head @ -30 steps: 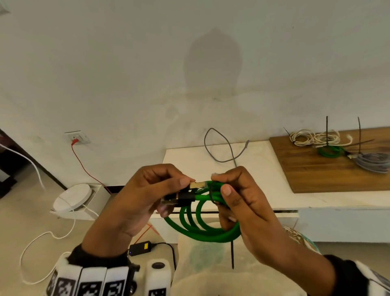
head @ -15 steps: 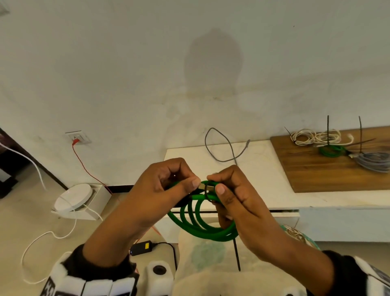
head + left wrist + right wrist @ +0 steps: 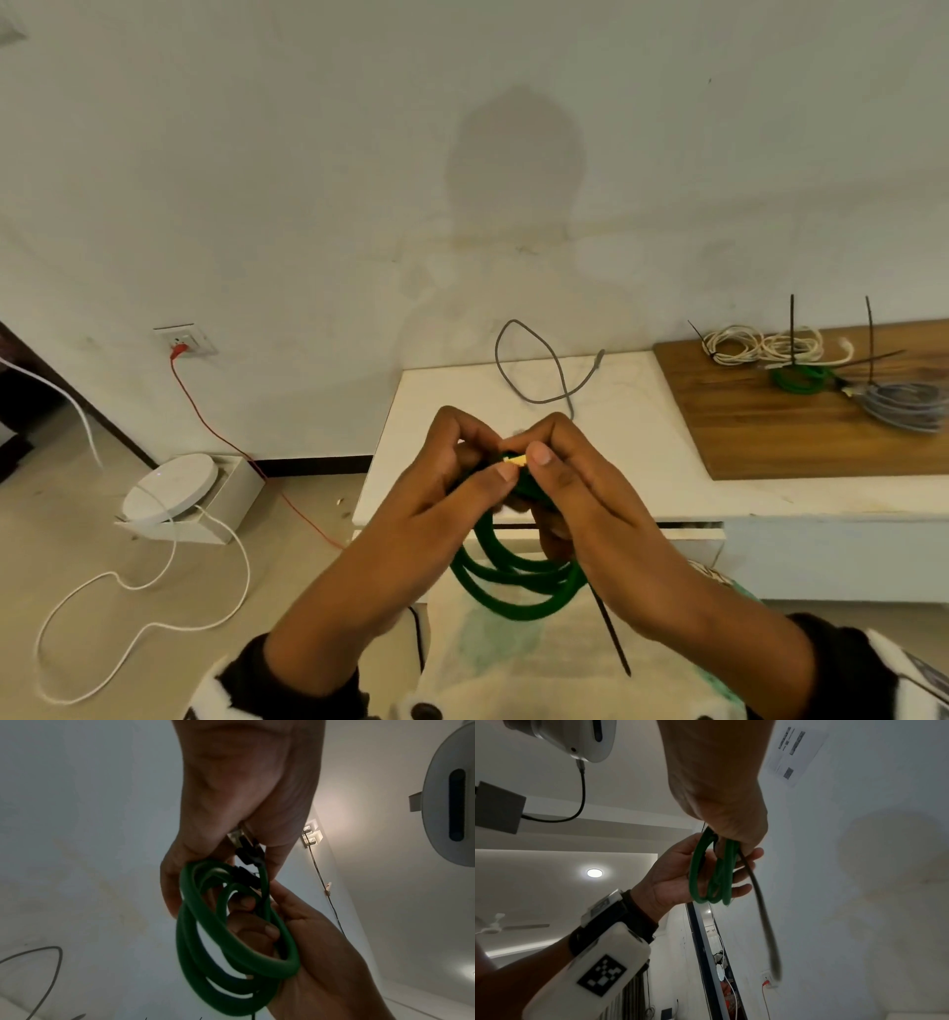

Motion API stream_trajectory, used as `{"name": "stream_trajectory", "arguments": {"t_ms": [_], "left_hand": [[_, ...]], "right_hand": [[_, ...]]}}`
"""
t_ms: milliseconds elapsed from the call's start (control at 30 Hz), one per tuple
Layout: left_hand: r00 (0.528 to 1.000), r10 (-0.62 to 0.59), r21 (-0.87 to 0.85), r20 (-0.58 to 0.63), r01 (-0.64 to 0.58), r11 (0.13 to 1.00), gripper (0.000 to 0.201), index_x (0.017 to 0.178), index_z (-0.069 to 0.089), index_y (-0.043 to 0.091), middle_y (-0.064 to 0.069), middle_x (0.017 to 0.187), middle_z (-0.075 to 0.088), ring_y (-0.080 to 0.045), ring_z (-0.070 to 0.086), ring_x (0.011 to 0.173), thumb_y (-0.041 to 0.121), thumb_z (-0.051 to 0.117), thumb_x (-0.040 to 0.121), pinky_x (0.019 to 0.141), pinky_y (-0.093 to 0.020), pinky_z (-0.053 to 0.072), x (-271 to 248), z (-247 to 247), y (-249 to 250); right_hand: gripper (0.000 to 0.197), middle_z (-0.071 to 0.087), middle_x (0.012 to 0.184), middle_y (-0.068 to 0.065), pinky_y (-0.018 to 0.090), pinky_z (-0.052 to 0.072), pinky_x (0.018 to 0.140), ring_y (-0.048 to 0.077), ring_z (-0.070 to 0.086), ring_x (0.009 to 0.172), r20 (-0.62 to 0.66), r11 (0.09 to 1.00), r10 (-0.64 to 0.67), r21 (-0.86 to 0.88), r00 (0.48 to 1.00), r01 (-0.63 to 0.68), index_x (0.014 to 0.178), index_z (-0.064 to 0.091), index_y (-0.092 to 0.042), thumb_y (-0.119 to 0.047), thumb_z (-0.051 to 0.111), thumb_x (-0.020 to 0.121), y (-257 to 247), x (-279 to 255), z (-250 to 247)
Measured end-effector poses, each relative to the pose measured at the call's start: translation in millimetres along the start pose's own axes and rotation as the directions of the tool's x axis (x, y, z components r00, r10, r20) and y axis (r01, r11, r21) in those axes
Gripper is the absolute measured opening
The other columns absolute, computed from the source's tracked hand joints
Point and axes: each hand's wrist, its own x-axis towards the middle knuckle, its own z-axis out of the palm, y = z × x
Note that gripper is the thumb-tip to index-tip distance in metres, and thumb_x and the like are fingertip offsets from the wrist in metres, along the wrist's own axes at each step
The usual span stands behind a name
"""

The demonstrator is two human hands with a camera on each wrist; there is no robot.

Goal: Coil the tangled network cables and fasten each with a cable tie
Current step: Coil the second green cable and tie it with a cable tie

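Observation:
A coiled green network cable (image 3: 518, 586) hangs in the air in front of me, held at its top by both hands. My left hand (image 3: 462, 478) pinches the coil's top near a pale plug (image 3: 516, 461). My right hand (image 3: 560, 478) grips the coil from the right, thumb beside the plug. A black cable tie (image 3: 611, 637) hangs down from under the right hand. In the left wrist view the green coil (image 3: 231, 943) shows black plug boots at its top. The right wrist view shows the coil (image 3: 713, 874) and the dangling tie (image 3: 765, 914).
A white counter (image 3: 441, 411) stands ahead with a loose grey cable (image 3: 544, 370). On the wooden board (image 3: 801, 431) at right lie bundled white (image 3: 760, 344), green (image 3: 801, 377) and grey (image 3: 909, 406) cables. A white round device (image 3: 169, 485) and cords are on the floor at left.
Both hands have risen and closed together over the top of the green coil; the plug end is now pinched between the thumbs. The tie still hangs below.

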Motion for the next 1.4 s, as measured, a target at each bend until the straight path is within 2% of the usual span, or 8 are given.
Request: {"name": "stream_trajectory", "arguments": {"t_ms": [67,267,700,800,933,1067,1200,1400], "left_hand": [[1.000,0.027,0.007,0.017,-0.027,1.000,0.016,0.097,0.041,0.026,0.010,0.079,0.060,-0.009,0.056,0.069,0.034,0.046,0.085,0.066,-0.022,0.049,0,3,0],[0.988,0.146,0.028,-0.045,-0.145,0.989,0.019,0.092,0.046,0.039,0.001,0.090,0.058,-0.036,0.056,0.080,0.024,0.037,0.086,0.065,-0.039,0.051,0,12,-4],[0.982,0.103,-0.159,-0.159,-0.129,0.979,0.028,0.078,0.058,0.025,0.001,0.068,0.058,-0.011,0.048,0.057,0.017,0.031,0.081,0.050,-0.020,0.040,-3,30,0],[0.984,0.044,-0.307,-0.174,-0.096,0.947,0.023,0.070,0.058,0.016,-0.001,0.069,0.060,-0.016,0.050,0.056,0.016,0.036,0.075,0.045,-0.019,0.038,-2,31,2],[0.985,0.081,-0.376,-0.153,-0.134,0.917,0.028,0.072,0.051,0.005,-0.003,0.067,0.053,-0.009,0.041,0.047,0.032,0.049,0.075,0.041,-0.018,0.033,-3,34,5],[0.988,0.041,-0.429,-0.150,-0.102,0.898,0.031,0.062,0.059,0.013,-0.001,0.062,0.056,-0.012,0.042,0.047,0.039,0.052,0.076,0.037,-0.016,0.032,-7,36,13],[0.994,0.015,-0.351,-0.107,-0.052,0.935,0.040,0.067,0.054,0.004,0.001,0.060,0.053,-0.010,0.042,0.046,0.043,0.058,0.075,0.038,-0.016,0.033,-9,37,14],[0.978,-0.203,-0.336,-0.053,0.175,0.926,0.035,0.096,0.051,0.017,-0.002,0.075,0.064,-0.009,0.050,0.048,0.030,0.062,0.066,0.042,-0.019,0.037,-11,35,6]], "right_hand": [[0.039,0.055,0.068,0.005,0.017,0.040,0.055,0.024,0.044,0.060,0.013,0.995,0.066,0.068,0.998,-0.067,0.093,0.053,-0.018,-0.053,0.035,0.091,-1,-3,-2],[0.026,0.063,0.067,-0.007,0.016,0.047,0.058,0.003,0.055,0.058,0.006,0.963,0.165,0.215,0.986,-0.163,0.092,0.060,-0.019,-0.034,0.039,0.090,1,-8,-12],[0.011,0.057,0.074,0.013,0.026,0.048,0.055,0.016,0.055,0.061,0.392,0.459,0.267,0.752,0.880,-0.474,0.084,0.061,-0.006,-0.011,0.052,0.086,10,-3,-32],[0.009,0.062,0.079,0.014,0.025,0.051,0.059,0.018,0.060,0.067,0.415,0.509,0.232,0.719,0.880,-0.473,0.089,0.065,-0.007,-0.004,0.061,0.082,15,-2,-35],[0.018,0.066,0.079,0.012,0.023,0.052,0.065,0.020,0.063,0.071,0.254,0.867,0.108,0.450,0.961,-0.216,0.080,0.067,-0.017,-0.004,0.055,0.083,17,1,-33],[0.005,0.063,0.077,0.003,0.036,0.053,0.061,0.025,0.059,0.067,0.047,0.979,-0.205,0.021,0.978,0.204,0.084,0.066,-0.028,-0.032,0.066,0.081,24,4,-36],[0.011,0.057,0.077,-0.008,0.027,0.046,0.055,0.008,0.054,0.067,0.218,0.737,-0.503,-0.397,0.836,0.547,0.085,0.061,-0.026,-0.035,0.057,0.089,16,15,-55],[0.009,0.061,0.082,0.003,0.033,0.041,0.043,0.018,0.053,0.070,0.523,0.193,-0.555,-0.676,0.648,0.711,0.096,0.063,-0.019,-0.019,0.055,0.091,-6,23,-71]]}}
